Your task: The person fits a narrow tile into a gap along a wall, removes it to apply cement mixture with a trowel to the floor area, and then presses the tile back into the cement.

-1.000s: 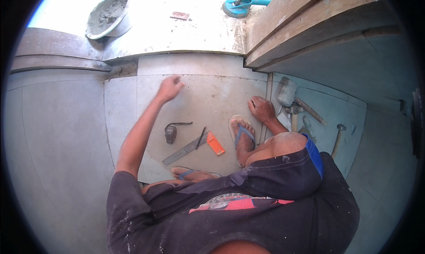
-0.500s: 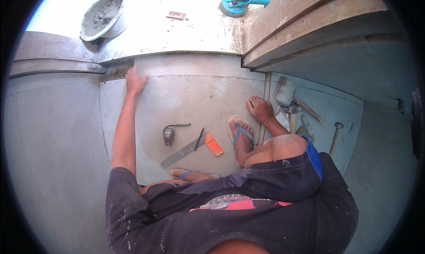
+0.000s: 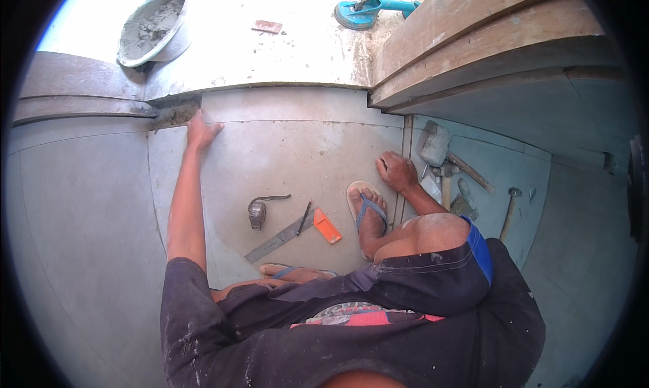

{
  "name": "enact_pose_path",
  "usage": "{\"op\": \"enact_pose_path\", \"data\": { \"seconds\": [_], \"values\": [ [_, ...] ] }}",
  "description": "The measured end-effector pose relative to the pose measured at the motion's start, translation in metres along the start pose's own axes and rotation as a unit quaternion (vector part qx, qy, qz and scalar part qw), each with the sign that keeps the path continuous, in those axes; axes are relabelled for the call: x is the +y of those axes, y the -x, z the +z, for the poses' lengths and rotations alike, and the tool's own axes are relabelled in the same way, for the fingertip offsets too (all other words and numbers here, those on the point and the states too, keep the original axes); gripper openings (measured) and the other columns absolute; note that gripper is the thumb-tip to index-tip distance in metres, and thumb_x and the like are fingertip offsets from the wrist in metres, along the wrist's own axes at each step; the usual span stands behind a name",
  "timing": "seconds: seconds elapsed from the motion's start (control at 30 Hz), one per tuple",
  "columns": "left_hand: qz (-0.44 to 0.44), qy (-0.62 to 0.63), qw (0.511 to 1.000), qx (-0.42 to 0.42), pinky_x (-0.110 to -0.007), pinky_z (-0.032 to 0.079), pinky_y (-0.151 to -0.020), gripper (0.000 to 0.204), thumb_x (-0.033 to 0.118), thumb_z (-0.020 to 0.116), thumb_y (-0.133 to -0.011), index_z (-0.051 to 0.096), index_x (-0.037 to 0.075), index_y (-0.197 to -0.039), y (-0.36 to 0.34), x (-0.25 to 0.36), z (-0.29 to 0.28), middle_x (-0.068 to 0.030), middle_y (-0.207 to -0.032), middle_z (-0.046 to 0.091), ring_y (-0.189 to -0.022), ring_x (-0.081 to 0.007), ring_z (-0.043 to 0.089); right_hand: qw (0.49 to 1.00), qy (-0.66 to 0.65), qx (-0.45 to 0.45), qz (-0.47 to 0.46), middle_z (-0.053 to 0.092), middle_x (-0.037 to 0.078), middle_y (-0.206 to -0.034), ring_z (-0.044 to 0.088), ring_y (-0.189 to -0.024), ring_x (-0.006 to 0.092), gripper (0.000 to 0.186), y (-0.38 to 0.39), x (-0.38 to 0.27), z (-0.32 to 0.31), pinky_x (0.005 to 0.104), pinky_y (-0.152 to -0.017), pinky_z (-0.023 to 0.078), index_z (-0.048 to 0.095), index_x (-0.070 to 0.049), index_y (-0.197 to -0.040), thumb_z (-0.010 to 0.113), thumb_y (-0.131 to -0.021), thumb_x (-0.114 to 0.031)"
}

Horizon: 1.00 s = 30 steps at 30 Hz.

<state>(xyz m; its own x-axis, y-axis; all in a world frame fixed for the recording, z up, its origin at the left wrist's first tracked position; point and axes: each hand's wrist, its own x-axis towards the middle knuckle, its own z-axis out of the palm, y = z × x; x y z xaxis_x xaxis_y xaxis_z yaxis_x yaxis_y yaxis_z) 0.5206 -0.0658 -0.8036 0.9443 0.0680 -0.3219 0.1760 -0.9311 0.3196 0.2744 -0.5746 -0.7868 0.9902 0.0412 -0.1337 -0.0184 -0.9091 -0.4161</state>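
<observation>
At the far left of the floor, my left hand (image 3: pixel 201 130) lies with its fingers apart on the edge of a grey floor tile (image 3: pixel 291 141). Its fingertips reach the rough mortar gap (image 3: pixel 174 115) next to the tile strip (image 3: pixel 284 104). My right hand (image 3: pixel 399 172) rests on the floor by my right foot, its fingers curled; whatever may be inside them is hidden. Between my arms lie a tape measure (image 3: pixel 257 215) with a dark strap, a try square with a metal blade (image 3: pixel 277 243) and orange handle (image 3: pixel 327 227), and a pencil (image 3: pixel 304 217).
On the right are a pale-headed mallet (image 3: pixel 435 143), hammers (image 3: pixel 512 212) and other small tools. Beyond the raised ledge stand a bucket of mortar (image 3: pixel 157 26), a reddish fragment (image 3: pixel 267 27) and a blue suction lifter (image 3: pixel 356 13). Wooden-edged steps (image 3: pixel 487 33) rise at right.
The whole view has shifted slightly. Both hands keep their places against the tiles, and the tools have not moved.
</observation>
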Motion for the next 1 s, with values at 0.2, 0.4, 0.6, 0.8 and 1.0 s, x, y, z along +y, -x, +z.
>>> {"op": "enact_pose_path", "data": {
  "seconds": [0.2,0.4,0.6,0.8,1.0],
  "values": [
    [-0.007,0.021,1.0,-0.007,-0.043,0.039,-0.113,0.095,0.032,0.087,-0.074,0.041,-0.01,-0.146,0.006,0.01,-0.007,-0.0332,-0.141,0.052,-0.133,-0.0424,0.049,1.0,0.006,-0.004,0.008,0.067,0.015,-0.085,0.067,-0.079,0.0378,0.017,0.001,-0.001,0.0,0.0501,-0.07,0.054,0.06,-0.006,-0.09,0.066,-0.091,-0.022],
    [-0.032,0.033,0.999,0.03,-0.044,0.04,-0.112,0.09,0.03,0.087,-0.073,0.046,-0.006,-0.144,0.002,-0.003,0.001,-0.0306,-0.136,0.055,-0.132,-0.0411,0.049,1.0,0.012,-0.003,0.004,0.068,0.014,-0.087,0.068,-0.079,0.0373,0.017,-0.002,-0.001,0.003,0.0484,-0.069,0.054,0.063,-0.007,-0.09,0.066,-0.092,-0.024],
    [-0.041,0.034,0.998,0.019,-0.043,0.04,-0.112,0.091,0.03,0.088,-0.072,0.046,-0.006,-0.144,0.004,0.008,0.0,-0.0308,-0.139,0.053,-0.133,-0.0406,0.049,1.0,0.016,-0.003,0.009,0.068,0.014,-0.087,0.068,-0.079,0.0372,0.018,0.0,0.001,0.004,0.0485,-0.069,0.054,0.063,-0.007,-0.09,0.066,-0.092,-0.024],
    [-0.032,0.039,0.998,0.03,-0.043,0.041,-0.112,0.092,0.03,0.088,-0.072,0.045,-0.007,-0.144,0.003,0.001,0.003,-0.0305,-0.137,0.055,-0.132,-0.0409,0.049,1.0,0.007,-0.009,0.017,0.068,0.014,-0.087,0.068,-0.08,0.0373,0.018,-0.002,-0.003,0.001,0.048,-0.07,0.054,0.063,-0.007,-0.089,0.066,-0.092,-0.024],
    [-0.019,0.057,0.998,0.018,-0.043,0.041,-0.111,0.088,0.029,0.087,-0.073,0.047,-0.007,-0.143,-0.004,-0.006,0.01,-0.0304,-0.137,0.055,-0.131,-0.0403,0.051,1.0,-0.015,0.001,0.028,0.068,0.014,-0.09,0.067,-0.083,0.0379,0.016,0.0,0.001,0.002,0.0479,-0.074,0.054,0.066,-0.008,-0.095,0.064,-0.093,-0.023]
  ]
}}
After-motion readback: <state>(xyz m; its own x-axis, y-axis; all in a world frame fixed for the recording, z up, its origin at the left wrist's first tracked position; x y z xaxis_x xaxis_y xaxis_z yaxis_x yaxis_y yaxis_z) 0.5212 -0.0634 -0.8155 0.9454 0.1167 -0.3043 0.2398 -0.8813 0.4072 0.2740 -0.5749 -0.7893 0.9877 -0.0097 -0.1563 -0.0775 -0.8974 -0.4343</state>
